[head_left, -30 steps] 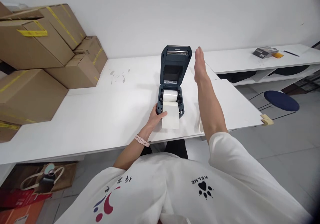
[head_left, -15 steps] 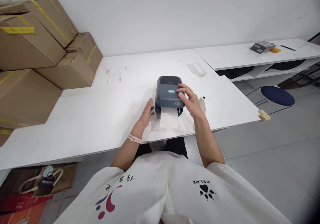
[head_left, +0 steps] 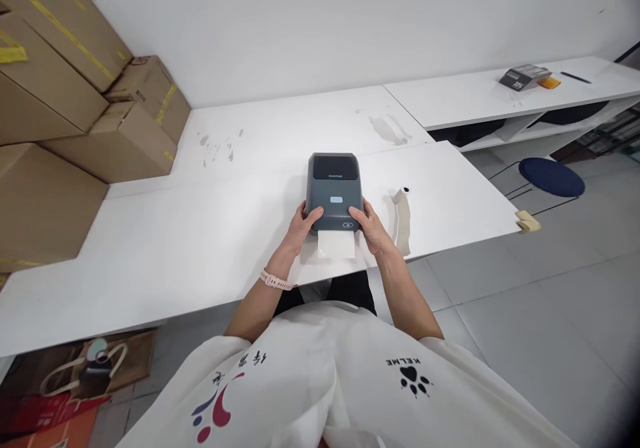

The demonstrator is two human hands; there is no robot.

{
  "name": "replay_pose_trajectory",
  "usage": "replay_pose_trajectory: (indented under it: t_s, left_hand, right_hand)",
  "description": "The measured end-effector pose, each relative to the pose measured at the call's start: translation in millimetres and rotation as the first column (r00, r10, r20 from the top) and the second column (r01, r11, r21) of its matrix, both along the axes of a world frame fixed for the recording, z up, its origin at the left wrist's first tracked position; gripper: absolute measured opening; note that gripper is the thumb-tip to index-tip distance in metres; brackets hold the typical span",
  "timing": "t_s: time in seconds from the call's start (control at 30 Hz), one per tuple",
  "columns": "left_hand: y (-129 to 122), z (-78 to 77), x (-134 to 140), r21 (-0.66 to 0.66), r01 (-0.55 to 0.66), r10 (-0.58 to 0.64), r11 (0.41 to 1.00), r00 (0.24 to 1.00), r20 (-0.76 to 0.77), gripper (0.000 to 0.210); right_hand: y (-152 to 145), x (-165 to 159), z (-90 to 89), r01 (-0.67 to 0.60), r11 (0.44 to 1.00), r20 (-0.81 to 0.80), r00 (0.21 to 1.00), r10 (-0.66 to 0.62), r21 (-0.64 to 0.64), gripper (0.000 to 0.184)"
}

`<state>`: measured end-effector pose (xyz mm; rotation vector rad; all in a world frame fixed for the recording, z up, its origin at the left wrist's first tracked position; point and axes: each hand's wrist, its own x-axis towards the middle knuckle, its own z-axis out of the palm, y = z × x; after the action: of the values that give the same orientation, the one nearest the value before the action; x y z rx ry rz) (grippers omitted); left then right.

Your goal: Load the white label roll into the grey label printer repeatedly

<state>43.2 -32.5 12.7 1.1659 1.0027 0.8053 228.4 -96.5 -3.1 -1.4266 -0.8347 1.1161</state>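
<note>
A dark grey label printer (head_left: 334,185) sits on the white table with its lid down. From its front slot a strip of white label paper (head_left: 337,245) sticks out toward me. My left hand (head_left: 301,227) grips the printer's front left corner, thumb on the lid and fingers around the side. On the front right corner my right hand (head_left: 371,227) grips in the same way. The undersides of both hands' fingers are hidden by the casing. To the right of the printer lies a small paper roll (head_left: 401,195) with a long strip (head_left: 403,228) trailing toward the table edge.
Cardboard boxes (head_left: 135,135) with yellow tape are stacked at the left. The white table (head_left: 240,215) ends close to my body; a corner guard (head_left: 527,222) covers its right corner. A blue stool (head_left: 551,177) stands beyond, near a side shelf (head_left: 480,105) carrying a small box (head_left: 524,77).
The printer's lid has come down at the front. My left hand has moved in onto the left corner, and my right hand has slid down to the right corner.
</note>
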Motion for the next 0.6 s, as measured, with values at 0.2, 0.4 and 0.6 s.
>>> replay_pose_trajectory:
  t_s: [0.2, 0.4, 0.6]
  left_hand:
    - [1.1, -2.8, 5.6, 0.051, -0.008, 0.004, 0.999, 0.997, 0.077, 0.062]
    - [2.2, -3.2, 3.5, 0.085, 0.009, -0.015, 0.996, 0.998, 0.065, 0.059]
    - [5.1, -2.7, 2.3, 0.062, 0.011, -0.012, 0.998, 1.0, 0.013, 0.056]
  right_hand:
    - [2.6, -1.1, -1.3, 0.054, 0.998, 0.016, 0.998, -0.055, 0.038, 0.098]
    - [2.4, -0.7, 1.2, 0.103, 0.994, -0.086, 0.991, -0.102, 0.017, 0.101]
    - [7.5, 0.3, -4.2, 0.099, 0.995, -0.007, 0.995, -0.099, 0.023, 0.095]
